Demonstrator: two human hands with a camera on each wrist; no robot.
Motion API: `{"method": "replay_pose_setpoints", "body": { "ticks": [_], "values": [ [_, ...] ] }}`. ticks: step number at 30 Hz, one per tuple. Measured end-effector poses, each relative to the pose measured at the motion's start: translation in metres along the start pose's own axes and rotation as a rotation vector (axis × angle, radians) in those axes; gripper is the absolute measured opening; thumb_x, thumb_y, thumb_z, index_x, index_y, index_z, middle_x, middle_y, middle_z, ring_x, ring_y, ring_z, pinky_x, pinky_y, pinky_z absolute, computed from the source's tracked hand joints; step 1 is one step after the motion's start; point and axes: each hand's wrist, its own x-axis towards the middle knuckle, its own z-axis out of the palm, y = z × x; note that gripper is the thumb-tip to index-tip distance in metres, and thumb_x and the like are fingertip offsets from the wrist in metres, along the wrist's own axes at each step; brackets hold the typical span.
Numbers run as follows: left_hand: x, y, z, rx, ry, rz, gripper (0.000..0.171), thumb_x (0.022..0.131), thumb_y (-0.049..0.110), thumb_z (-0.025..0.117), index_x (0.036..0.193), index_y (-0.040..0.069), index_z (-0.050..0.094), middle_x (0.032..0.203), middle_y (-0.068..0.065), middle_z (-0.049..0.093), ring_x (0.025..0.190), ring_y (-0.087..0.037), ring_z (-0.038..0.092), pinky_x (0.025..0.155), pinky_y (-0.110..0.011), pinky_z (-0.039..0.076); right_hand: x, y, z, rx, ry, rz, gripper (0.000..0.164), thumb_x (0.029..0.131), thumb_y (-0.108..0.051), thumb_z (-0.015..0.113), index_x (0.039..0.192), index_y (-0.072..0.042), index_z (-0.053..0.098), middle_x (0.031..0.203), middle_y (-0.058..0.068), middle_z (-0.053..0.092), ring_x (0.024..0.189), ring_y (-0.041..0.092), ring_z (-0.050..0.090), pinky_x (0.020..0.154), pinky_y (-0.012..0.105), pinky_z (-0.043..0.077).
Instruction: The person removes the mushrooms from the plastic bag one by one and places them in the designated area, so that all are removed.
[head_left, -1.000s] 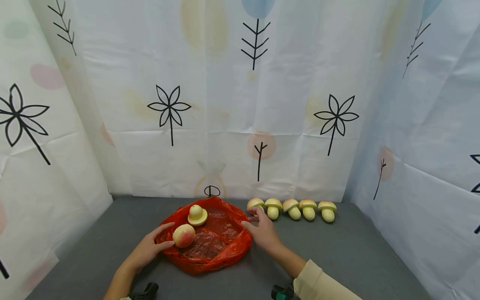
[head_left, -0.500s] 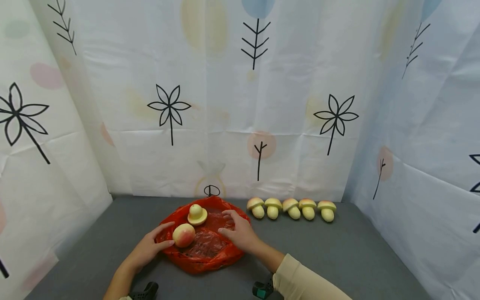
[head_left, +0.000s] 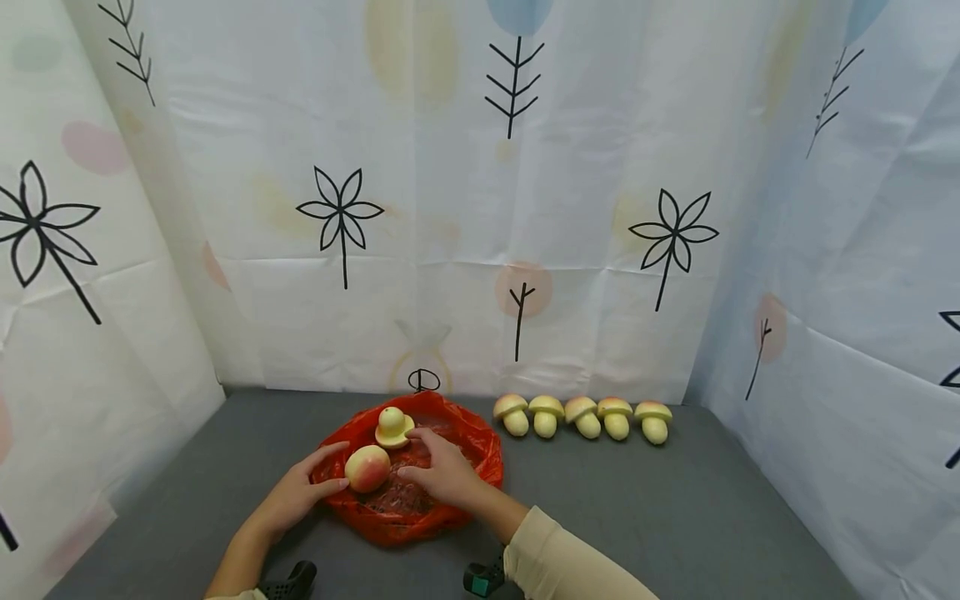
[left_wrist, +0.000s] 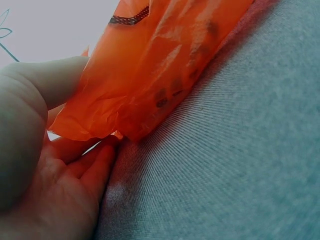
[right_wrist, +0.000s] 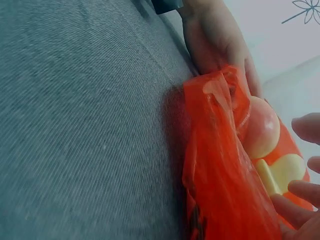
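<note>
A red plastic bag lies with its mouth spread wide. My left hand grips its left rim, thumb on the inner side and the other fingers outside, as the left wrist view of the bag shows. Beside that thumb, inside the bag, is a round yellow-pink mushroom cap. Behind it a pale yellow mushroom sits cap down, stem up. My right hand is over the bag's mouth, fingers apart and bent slightly, fingertips right at the upturned mushroom's edge. Its spread fingers hold nothing.
Several similar mushrooms with pink-yellow caps stand in a row on the grey table, to the right of the bag near the back edge. A white patterned curtain hangs behind the table and along both sides.
My right hand has moved left from beside the row of mushrooms, across the bag's right rim, to the upturned mushroom. The left hand and both mushrooms in the bag have stayed in place.
</note>
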Motion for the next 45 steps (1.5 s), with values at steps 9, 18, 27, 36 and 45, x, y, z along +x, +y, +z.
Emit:
{"method": "replay_pose_setpoints", "body": {
  "ticks": [9, 18, 27, 36, 45],
  "values": [
    [0.0, 0.0, 0.0, 0.0, 0.007, 0.01, 0.066, 0.09, 0.032, 0.07, 0.146, 0.012, 0.042, 0.149, -0.024, 0.033, 0.136, -0.044, 0.027, 0.104, -0.065, 0.026, 0.011, -0.004, 0.016, -0.054, -0.077, -0.002, 0.061, 0.09, -0.028, 0.071, 0.143, -0.011, 0.046, 0.136, -0.001, 0.054, 0.126, 0.017, 0.049, 0.103, 0.041, 0.04],
    [-0.002, 0.003, -0.002, 0.006, 0.018, 0.02, 0.064, 0.09, 0.032, 0.069, 0.145, 0.012, 0.044, 0.148, -0.024, 0.034, 0.134, -0.043, 0.031, 0.104, -0.063, 0.029, 0.021, -0.012, 0.029, -0.02, -0.095, -0.011, 0.062, 0.088, -0.028, 0.073, 0.142, -0.012, 0.047, 0.135, -0.002, 0.056, 0.117, 0.011, 0.055, 0.098, 0.033, 0.045],
    [-0.004, 0.01, -0.001, 0.016, 0.018, 0.034, 0.064, 0.09, 0.033, 0.069, 0.145, 0.011, 0.044, 0.148, -0.025, 0.035, 0.134, -0.043, 0.031, 0.105, -0.063, 0.028, 0.027, -0.02, 0.046, -0.118, -0.05, 0.029, 0.063, 0.085, -0.031, 0.076, 0.14, -0.019, 0.049, 0.133, -0.007, 0.053, 0.118, 0.01, 0.052, 0.098, 0.034, 0.045],
    [-0.003, 0.011, 0.0, 0.019, 0.023, 0.026, 0.064, 0.09, 0.034, 0.069, 0.144, 0.01, 0.045, 0.149, -0.025, 0.034, 0.136, -0.045, 0.027, 0.106, -0.064, 0.025, 0.027, -0.016, 0.051, -0.036, 0.031, 0.055, 0.057, 0.084, -0.027, 0.077, 0.135, -0.016, 0.054, 0.125, -0.006, 0.059, 0.108, 0.01, 0.057, 0.093, 0.035, 0.048],
    [-0.003, 0.007, -0.001, 0.009, 0.018, 0.025, 0.064, 0.09, 0.032, 0.07, 0.144, 0.01, 0.045, 0.148, -0.026, 0.035, 0.136, -0.045, 0.029, 0.105, -0.064, 0.027, 0.02, -0.011, 0.05, 0.076, 0.054, 0.069, 0.06, 0.084, -0.027, 0.078, 0.137, -0.014, 0.053, 0.123, -0.004, 0.06, 0.104, 0.011, 0.058, 0.089, 0.034, 0.05]
  ]
}}
